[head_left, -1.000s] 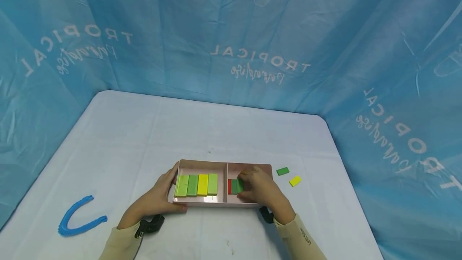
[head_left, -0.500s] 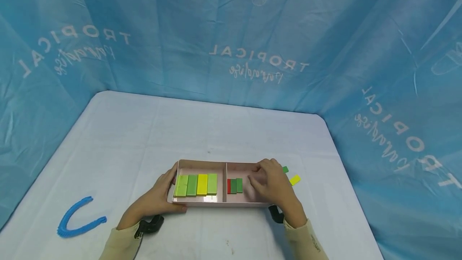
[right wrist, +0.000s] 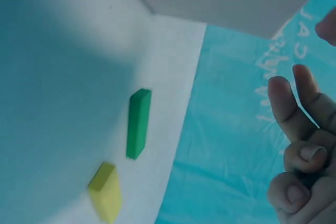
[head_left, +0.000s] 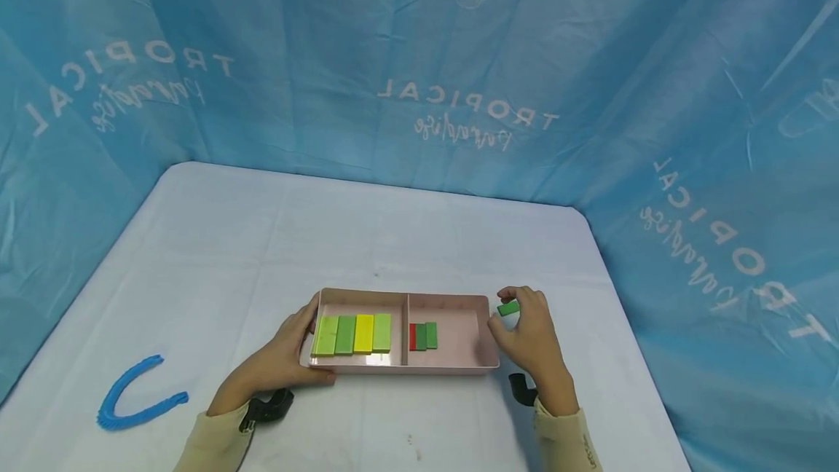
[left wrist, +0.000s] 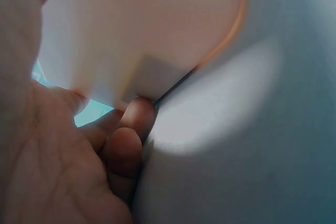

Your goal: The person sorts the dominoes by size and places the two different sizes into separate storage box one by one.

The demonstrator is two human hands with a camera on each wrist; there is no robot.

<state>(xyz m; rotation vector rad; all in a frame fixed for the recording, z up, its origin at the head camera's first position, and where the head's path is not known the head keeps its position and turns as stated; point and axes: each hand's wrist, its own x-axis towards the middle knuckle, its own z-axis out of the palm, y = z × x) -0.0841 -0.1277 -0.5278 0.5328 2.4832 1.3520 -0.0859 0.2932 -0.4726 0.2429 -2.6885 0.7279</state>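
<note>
My left hand (head_left: 282,357) grips the left end of a pink two-compartment box (head_left: 452,370); in the left wrist view its fingers (left wrist: 139,114) press against the box wall (left wrist: 173,14). Light green, green and yellow blocks (head_left: 363,333) lie side by side in the left compartment. A red block (head_left: 412,337) and smaller green blocks (head_left: 426,336) stand against the divider in the right one. Just beyond the box's right end, my right hand (head_left: 531,333) holds nothing, thumb and fingers spread around a loose green block (head_left: 507,308). The right wrist view shows that block (right wrist: 138,124) apart from the fingers.
A yellow block (right wrist: 106,195) lies on the table beside the green one; the right hand hides it in the head view. At the left lies a curved blue ribbed strip (head_left: 124,399). Blue printed curtains (head_left: 341,93) surround the white table (head_left: 314,224).
My right hand has let go of a small green block in the right compartment and moved right, out of the box to the loose green block. My left hand keeps its grip.
</note>
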